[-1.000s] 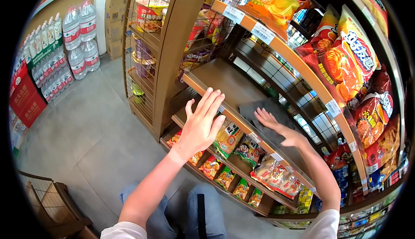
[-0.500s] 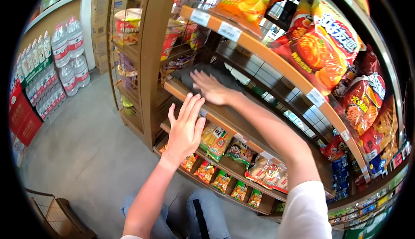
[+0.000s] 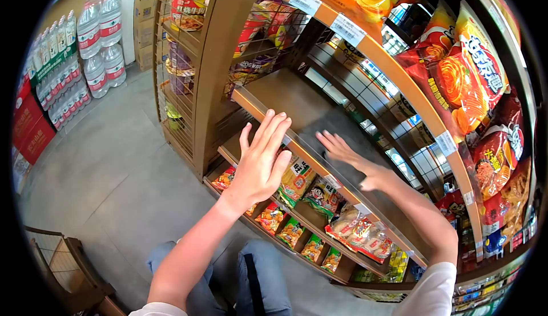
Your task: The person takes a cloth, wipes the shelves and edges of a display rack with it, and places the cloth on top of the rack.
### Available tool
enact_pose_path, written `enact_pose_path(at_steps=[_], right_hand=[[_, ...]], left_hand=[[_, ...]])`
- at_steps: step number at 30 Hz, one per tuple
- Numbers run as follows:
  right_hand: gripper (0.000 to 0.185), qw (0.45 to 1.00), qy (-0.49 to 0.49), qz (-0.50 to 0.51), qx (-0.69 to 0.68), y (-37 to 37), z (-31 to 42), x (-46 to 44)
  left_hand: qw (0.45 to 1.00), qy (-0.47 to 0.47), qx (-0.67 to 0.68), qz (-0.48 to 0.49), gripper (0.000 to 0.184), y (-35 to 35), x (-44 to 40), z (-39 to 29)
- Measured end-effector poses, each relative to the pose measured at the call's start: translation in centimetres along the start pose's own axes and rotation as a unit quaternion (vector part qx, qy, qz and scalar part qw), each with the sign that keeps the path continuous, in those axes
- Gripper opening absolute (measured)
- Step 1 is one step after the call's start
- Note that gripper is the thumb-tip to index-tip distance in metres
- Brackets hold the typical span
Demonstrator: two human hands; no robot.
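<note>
A brown shelf board (image 3: 279, 93) with an orange front edge runs across the middle of the head view. On it lies a dark grey cloth (image 3: 328, 123), partly covered by my right hand (image 3: 348, 155). That hand is flat and slightly blurred, with its fingers stretched out over the cloth. My left hand (image 3: 260, 164) is at the shelf's front edge, palm forward and fingers extended, holding nothing. Whether its fingertips touch the edge, I cannot tell.
Snack bags (image 3: 297, 180) fill the tiers below. Large chip bags (image 3: 465, 87) stand on the upper shelf, behind a price-tagged rail (image 3: 388, 56). Instant noodle tubs (image 3: 189, 6) sit in the left side rack. Bottled water packs (image 3: 98, 30) are stacked beyond the floor at left.
My right hand has slid the cloth rightward along the shelf, away from its left end. The left hand keeps its flat pose by the front edge. The view has shifted slightly.
</note>
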State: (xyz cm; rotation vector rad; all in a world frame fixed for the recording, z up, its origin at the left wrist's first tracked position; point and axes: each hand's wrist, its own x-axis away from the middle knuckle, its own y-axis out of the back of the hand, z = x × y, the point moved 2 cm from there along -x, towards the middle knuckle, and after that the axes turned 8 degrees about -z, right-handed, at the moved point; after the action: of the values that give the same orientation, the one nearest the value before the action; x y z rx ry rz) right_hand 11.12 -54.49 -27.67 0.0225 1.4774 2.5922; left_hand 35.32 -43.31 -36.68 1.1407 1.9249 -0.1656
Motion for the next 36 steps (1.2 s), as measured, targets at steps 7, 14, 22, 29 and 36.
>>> enact_pose_path(at_steps=[7,14,22,29,36], right_hand=[[0.099,0.993,0.027,-0.045,0.103,-1.0,-5.2,-13.7],[0.073,0.987,-0.052,-0.05,0.141,-1.4,-5.4,-13.9],[0.1,0.965,-0.196,-0.017,0.176,-0.8,-2.7,2.3],[0.1,0.966,-0.216,-0.011,0.139,-1.5,1.5,8.3],[0.06,0.936,-0.268,-0.09,0.212,-0.7,-6.7,0.1]], left_hand=[[1.0,-0.003,-0.026,0.007,0.051,0.7,-0.3,0.0],[0.997,-0.006,-0.076,-0.029,0.046,-0.2,-0.1,-0.6],[0.992,-0.007,-0.107,-0.07,0.043,-0.9,0.0,-0.9],[0.992,0.015,-0.101,-0.077,0.04,-1.8,0.0,-0.9],[0.99,0.004,-0.11,-0.092,0.04,-2.9,-0.2,-0.5]])
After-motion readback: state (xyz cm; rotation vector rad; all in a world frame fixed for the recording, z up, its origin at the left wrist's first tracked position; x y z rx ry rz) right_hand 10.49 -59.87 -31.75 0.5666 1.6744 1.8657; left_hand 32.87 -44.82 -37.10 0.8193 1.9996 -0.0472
